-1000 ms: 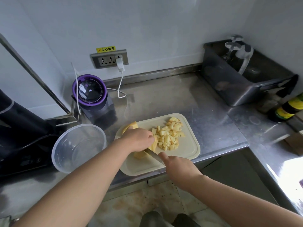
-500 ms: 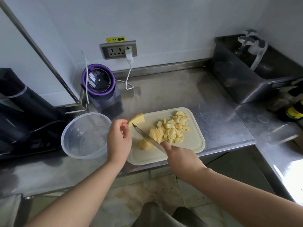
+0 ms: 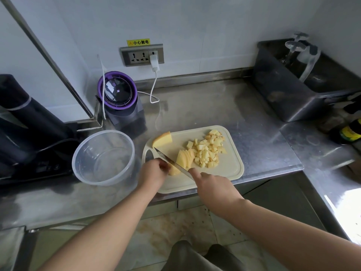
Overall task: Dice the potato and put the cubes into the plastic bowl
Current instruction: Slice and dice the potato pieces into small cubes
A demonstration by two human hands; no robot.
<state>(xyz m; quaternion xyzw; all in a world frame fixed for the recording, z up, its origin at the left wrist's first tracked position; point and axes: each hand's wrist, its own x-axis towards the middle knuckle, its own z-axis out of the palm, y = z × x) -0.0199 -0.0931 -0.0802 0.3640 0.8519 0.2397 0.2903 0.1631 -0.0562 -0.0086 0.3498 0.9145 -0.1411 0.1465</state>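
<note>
A pale cutting board (image 3: pixel 230 169) lies on the steel counter. On it sit a pile of potato cubes (image 3: pixel 207 151), a fan of potato slices (image 3: pixel 184 158) and a potato wedge (image 3: pixel 163 138) at the back left corner. My right hand (image 3: pixel 212 185) grips a knife (image 3: pixel 169 160), index finger along the blade, which angles across the board over a potato piece (image 3: pixel 173 171). My left hand (image 3: pixel 154 171) holds that piece with curled fingers just left of the blade. The clear plastic bowl (image 3: pixel 104 157) stands left of the board with nothing in it.
A purple-rimmed appliance (image 3: pixel 118 92) stands behind the bowl, its white cable running to a wall socket (image 3: pixel 142 54). A black device (image 3: pixel 23 118) sits far left. A dark tub (image 3: pixel 304 81) and bottles (image 3: pixel 349 132) occupy the right. The counter edge runs just below the board.
My left hand lifted off the potato, then came back down onto the piece by the blade. The knife was raised and now lies across the board beside the slices.
</note>
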